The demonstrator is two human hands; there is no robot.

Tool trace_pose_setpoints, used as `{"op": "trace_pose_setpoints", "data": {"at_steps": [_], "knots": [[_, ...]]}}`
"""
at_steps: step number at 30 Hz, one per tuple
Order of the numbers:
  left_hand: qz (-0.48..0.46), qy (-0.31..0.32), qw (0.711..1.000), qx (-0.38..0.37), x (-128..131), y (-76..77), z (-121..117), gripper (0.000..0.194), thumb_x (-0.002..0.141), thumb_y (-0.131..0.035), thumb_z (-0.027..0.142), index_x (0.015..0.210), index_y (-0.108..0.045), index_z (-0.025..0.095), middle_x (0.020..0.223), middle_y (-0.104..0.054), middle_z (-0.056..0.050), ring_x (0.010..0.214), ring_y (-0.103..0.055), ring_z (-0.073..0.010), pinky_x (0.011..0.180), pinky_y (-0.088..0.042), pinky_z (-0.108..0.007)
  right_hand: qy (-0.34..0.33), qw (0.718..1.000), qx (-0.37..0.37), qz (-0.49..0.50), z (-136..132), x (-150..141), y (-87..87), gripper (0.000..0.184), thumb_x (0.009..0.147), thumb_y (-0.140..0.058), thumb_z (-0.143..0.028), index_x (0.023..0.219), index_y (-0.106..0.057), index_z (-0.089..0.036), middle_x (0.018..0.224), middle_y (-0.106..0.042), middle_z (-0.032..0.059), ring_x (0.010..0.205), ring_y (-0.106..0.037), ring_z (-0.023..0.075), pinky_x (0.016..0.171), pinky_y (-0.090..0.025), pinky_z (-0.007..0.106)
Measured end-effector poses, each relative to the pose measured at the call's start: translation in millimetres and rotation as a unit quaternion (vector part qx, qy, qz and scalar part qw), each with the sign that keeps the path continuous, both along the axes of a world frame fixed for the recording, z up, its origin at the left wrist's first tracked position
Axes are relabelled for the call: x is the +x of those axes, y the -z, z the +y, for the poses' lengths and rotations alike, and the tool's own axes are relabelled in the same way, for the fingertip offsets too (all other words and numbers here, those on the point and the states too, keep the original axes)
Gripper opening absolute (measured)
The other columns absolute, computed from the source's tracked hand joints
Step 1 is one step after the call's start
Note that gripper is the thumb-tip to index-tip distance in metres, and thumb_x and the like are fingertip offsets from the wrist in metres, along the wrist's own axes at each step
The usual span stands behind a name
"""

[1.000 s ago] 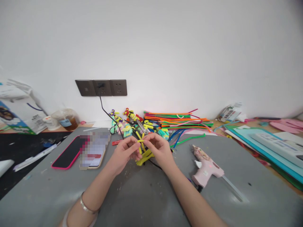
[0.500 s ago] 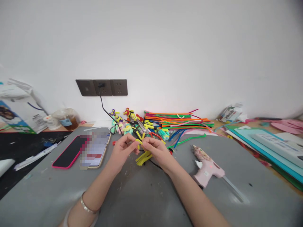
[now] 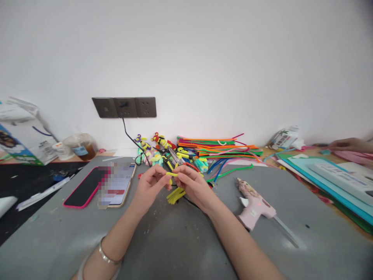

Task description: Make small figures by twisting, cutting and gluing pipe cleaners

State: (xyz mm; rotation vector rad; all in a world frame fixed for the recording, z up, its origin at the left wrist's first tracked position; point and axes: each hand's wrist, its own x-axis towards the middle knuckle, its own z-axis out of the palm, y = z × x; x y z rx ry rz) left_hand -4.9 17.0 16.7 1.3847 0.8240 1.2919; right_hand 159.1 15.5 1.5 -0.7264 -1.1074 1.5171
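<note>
My left hand [image 3: 150, 185] and my right hand [image 3: 194, 186] meet above the grey table [image 3: 180, 241], both pinching a bundle of yellow pipe cleaners [image 3: 175, 193]. A short yellow stretch runs across between the fingertips, while looped yellow ends hang down below the hands. A silver bracelet sits on my left wrist.
A pink glue gun [image 3: 254, 204] lies right of my hands. Two phones [image 3: 100, 186] lie at left. Behind are small pipe-cleaner figures [image 3: 155, 149], scissors, a pile of coloured pipe cleaners [image 3: 221, 149], a wall socket with black cord, and foam sheets [image 3: 329, 177]. Another person's hand [image 3: 348, 145] shows far right.
My hands have kept working the yellow bundle, shifting slightly up and left. Another person's hand has come into view at the far right edge.
</note>
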Motion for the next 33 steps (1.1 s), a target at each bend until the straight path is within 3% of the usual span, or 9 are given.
{"op": "trace_pose_setpoints", "data": {"at_steps": [4, 24, 33], "knots": [[-0.005, -0.002, 1.000, -0.001, -0.2, 1.7, 0.2, 0.036, 0.077, -0.079, 0.048, 0.072, -0.060, 0.018, 0.063, -0.056, 0.005, 0.054, -0.060, -0.0103, 0.057, -0.049, -0.023, 0.020, 1.000, 0.010, -0.006, 0.6, 1.3, -1.0, 0.038, 0.070, -0.083, -0.053, 0.079, -0.064, -0.022, 0.069, -0.051, -0.0033, 0.065, -0.042, 0.0143, 0.064, -0.033, 0.027], [-0.004, 0.015, 1.000, -0.002, -1.4, 4.7, 0.2, 0.029, 0.081, -0.077, 0.044, 0.077, -0.063, 0.019, 0.063, -0.062, 0.004, 0.056, -0.062, -0.0111, 0.059, -0.049, -0.022, -0.011, 0.999, 0.026, -0.031, -2.0, 2.6, -4.0, 0.040, 0.073, -0.080, -0.054, 0.072, -0.060, -0.020, 0.070, -0.050, -0.0026, 0.065, -0.042, 0.0136, 0.064, -0.033, 0.027], [0.003, 0.014, 0.996, 0.086, -0.5, 2.8, -4.5, 0.019, 0.086, -0.073, 0.036, 0.079, -0.067, 0.020, 0.071, -0.063, 0.001, 0.062, -0.063, -0.0124, 0.059, -0.052, -0.023, -0.088, 0.996, -0.022, -0.006, -6.1, 3.4, -5.2, 0.039, 0.072, -0.083, -0.051, 0.071, -0.060, -0.019, 0.069, -0.050, -0.0026, 0.065, -0.044, 0.0136, 0.064, -0.033, 0.027]]}}
